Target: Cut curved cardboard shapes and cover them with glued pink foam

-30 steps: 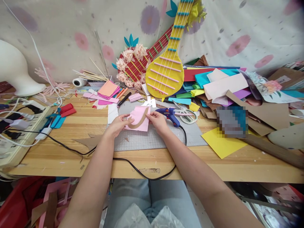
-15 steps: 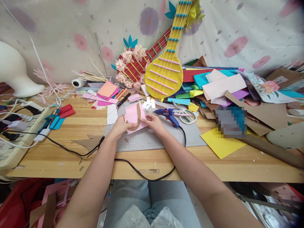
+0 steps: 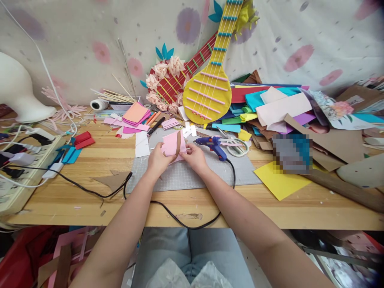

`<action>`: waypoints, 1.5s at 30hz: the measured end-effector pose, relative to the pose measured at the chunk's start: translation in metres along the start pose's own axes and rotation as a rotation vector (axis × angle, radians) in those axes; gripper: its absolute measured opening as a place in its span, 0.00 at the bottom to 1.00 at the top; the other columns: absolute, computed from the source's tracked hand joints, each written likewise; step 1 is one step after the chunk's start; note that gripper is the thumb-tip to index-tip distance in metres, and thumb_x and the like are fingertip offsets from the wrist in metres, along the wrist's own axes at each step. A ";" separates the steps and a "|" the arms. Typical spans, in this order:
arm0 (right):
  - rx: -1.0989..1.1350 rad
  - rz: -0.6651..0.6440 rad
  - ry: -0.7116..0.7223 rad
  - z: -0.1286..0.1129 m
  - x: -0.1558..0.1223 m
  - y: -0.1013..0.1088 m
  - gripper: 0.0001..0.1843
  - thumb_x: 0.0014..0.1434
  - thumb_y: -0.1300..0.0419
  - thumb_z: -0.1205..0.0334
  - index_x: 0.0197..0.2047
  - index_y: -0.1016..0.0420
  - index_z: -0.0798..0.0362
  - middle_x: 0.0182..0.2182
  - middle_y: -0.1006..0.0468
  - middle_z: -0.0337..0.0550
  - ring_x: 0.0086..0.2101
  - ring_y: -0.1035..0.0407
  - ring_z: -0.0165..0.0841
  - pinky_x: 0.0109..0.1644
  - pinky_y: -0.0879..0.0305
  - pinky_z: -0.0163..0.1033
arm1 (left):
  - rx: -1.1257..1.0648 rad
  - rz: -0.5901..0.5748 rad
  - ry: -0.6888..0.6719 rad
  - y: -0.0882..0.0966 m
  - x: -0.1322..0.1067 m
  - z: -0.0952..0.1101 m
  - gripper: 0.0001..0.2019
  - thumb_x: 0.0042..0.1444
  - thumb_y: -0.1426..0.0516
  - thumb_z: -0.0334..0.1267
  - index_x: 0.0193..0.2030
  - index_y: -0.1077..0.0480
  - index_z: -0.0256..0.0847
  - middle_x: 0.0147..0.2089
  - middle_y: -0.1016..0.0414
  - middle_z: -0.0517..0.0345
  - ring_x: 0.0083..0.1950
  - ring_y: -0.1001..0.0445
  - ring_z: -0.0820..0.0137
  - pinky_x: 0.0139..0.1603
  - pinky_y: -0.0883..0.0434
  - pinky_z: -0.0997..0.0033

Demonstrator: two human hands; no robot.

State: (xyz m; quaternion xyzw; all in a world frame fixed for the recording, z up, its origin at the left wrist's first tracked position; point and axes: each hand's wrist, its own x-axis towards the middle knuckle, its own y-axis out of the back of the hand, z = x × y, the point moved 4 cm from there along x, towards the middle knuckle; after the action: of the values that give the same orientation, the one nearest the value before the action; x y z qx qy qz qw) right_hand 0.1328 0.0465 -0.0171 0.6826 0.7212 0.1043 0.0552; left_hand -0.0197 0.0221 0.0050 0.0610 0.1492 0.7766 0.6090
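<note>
Pink paper [image 3: 169, 144] with a brown strip [image 3: 178, 145] across it, held tilted above the far half of the grey mat [image 3: 192, 178]. Left hand [image 3: 159, 160]: grip closed on the paper's left edge. Right hand [image 3: 195, 157]: grip pinched narrow on the paper's lower right edge, beside the strip. A blue glue gun [image 3: 211, 143] lies at the mat's far right, its black cord [image 3: 233, 170] crossing the mat's right side. Scissors [image 3: 235, 146] lie touching the gun. A yellow sheet [image 3: 280, 182] lies on the bench [image 3: 90, 196], right of the mat.
</note>
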 end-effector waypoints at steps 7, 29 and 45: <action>0.332 -0.074 -0.147 -0.010 -0.005 -0.006 0.26 0.41 0.43 0.69 0.48 0.32 0.51 0.24 0.23 0.35 0.28 0.27 0.33 0.39 0.32 0.41 | 0.287 0.149 -0.129 0.000 -0.010 0.011 0.21 0.40 0.36 0.39 0.43 0.35 0.45 0.42 0.26 0.50 0.52 0.31 0.53 0.46 0.37 0.65; 0.610 -0.209 -0.240 -0.011 -0.003 -0.008 0.17 0.45 0.39 0.48 0.32 0.26 0.53 0.31 0.22 0.45 0.34 0.28 0.36 0.35 0.32 0.40 | -0.571 -0.474 0.201 -0.024 -0.016 0.006 0.24 0.26 0.31 0.29 0.37 0.26 0.35 0.37 0.22 0.52 0.37 0.24 0.67 0.42 0.30 0.68; 0.540 -0.087 -0.033 -0.019 -0.008 -0.008 0.21 0.42 0.38 0.41 0.26 0.28 0.51 0.26 0.26 0.38 0.31 0.33 0.33 0.36 0.36 0.37 | -0.320 -0.211 0.061 -0.030 -0.009 -0.005 0.30 0.27 0.31 0.34 0.43 0.29 0.34 0.41 0.23 0.48 0.42 0.24 0.62 0.44 0.29 0.64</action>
State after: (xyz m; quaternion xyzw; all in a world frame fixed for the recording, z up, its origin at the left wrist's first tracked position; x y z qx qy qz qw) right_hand 0.1218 0.0366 -0.0012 0.6428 0.7504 -0.1053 -0.1124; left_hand 0.0088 0.0190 -0.0083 -0.0759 0.0478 0.7237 0.6842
